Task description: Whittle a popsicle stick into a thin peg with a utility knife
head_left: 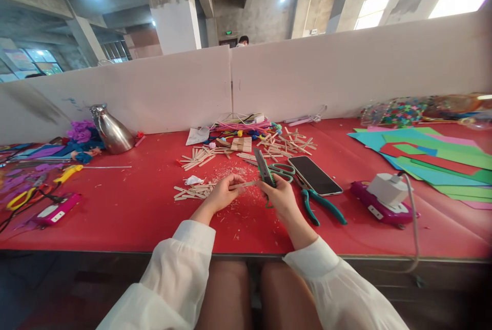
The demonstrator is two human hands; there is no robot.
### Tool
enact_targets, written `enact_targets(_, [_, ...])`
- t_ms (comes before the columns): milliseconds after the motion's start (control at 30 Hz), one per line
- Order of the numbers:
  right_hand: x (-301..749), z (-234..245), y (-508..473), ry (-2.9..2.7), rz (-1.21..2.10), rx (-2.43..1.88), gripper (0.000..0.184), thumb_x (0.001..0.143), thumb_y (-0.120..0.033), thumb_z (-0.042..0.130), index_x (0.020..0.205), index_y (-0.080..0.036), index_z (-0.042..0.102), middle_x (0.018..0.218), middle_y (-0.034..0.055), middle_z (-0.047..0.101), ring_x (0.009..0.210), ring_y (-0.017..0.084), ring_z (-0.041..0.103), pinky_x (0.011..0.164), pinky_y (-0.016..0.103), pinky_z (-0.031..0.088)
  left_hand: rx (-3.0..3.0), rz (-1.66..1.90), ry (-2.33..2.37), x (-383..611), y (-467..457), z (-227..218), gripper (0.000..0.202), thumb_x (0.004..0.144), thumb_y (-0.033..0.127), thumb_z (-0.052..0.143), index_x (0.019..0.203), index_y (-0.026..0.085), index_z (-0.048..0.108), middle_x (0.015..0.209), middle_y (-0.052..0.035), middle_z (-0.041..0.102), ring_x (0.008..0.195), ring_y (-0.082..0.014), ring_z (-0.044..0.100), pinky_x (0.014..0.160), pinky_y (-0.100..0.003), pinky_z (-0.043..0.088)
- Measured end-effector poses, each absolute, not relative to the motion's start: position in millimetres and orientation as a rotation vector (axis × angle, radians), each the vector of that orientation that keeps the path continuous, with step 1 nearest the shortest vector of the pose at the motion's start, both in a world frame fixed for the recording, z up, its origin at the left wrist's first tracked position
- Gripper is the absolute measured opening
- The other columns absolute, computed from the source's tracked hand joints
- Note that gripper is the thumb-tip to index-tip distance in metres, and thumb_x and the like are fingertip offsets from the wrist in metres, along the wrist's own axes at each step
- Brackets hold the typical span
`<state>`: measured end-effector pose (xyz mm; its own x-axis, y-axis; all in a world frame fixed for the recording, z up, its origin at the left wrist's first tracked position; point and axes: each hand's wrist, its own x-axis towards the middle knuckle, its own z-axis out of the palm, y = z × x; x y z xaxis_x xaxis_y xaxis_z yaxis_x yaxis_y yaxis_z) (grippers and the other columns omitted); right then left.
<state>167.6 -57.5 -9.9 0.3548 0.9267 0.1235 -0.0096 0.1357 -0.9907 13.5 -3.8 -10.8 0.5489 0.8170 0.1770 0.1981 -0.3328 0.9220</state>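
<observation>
My left hand (225, 193) pinches one end of a flat wooden craft stick (249, 184) above the red table. The stick's other end meets the fingers of my right hand (280, 196). In that hand a utility knife (263, 167) is gripped, its blade slanting up and away from me. Fine wood shavings (240, 172) lie scattered beneath both hands. A small pile of craft sticks (190, 191) is just beyond my left hand, with a crumpled white scrap (193, 180) on it. Scissors (282, 170) lie close behind my right hand, beside teal-handled pliers (325, 207).
A black phone (315, 175) and a magenta power strip (384, 207) with a charger lie to the right, before coloured sheets (434, 156). More sticks (288, 143) spread at the back. On the left are a steel jug (113, 130), a yellow glue gun (69, 173) and another power strip (57, 211).
</observation>
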Motion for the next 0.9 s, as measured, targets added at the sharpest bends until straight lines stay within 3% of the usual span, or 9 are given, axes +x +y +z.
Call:
enact_targets(400, [166.1, -19.3, -53.2, -1.043, 0.836, -1.261, 0.029, 0.054, -0.036, 0.07, 0.064, -0.017, 0.05, 0.051, -0.0071, 0.048, 0.046, 0.007, 0.038, 0.044, 0.021, 0.03, 1.995, 0.726, 0.926, 14.7, -8.8, -7.8, 0.025, 0.079, 0.037, 0.051, 0.071, 0.014, 0.057, 0.064, 0.0016, 0.055, 0.064, -0.012, 0.051, 0.06, -0.022, 0.04])
enact_targets(600, [165.1, -18.3, -53.6, -1.008, 0.803, -1.269, 0.028, 0.057, -0.036, 0.067, 0.067, -0.018, 0.048, 0.052, -0.0074, 0.048, 0.044, 0.007, 0.037, 0.041, 0.02, 0.03, 1.988, 0.85, 0.892, 14.9, -7.1, -12.4, 0.02, 0.078, 0.034, 0.054, 0.089, 0.017, 0.055, 0.085, -0.0014, 0.061, 0.079, -0.0142, 0.058, 0.07, -0.023, 0.045])
enact_targets(900, [165.8, -12.4, -57.4, -1.005, 0.798, -1.249, 0.032, 0.059, -0.042, 0.064, 0.076, -0.017, 0.053, 0.047, -0.009, 0.043, 0.041, 0.007, 0.037, 0.039, 0.02, 0.03, 2.187, 0.896, 1.021, 11.4, -4.2, -10.6, 0.031, 0.081, 0.039, 0.048, 0.083, 0.014, 0.066, 0.076, -0.0031, 0.065, 0.069, -0.0144, 0.057, 0.062, -0.022, 0.042])
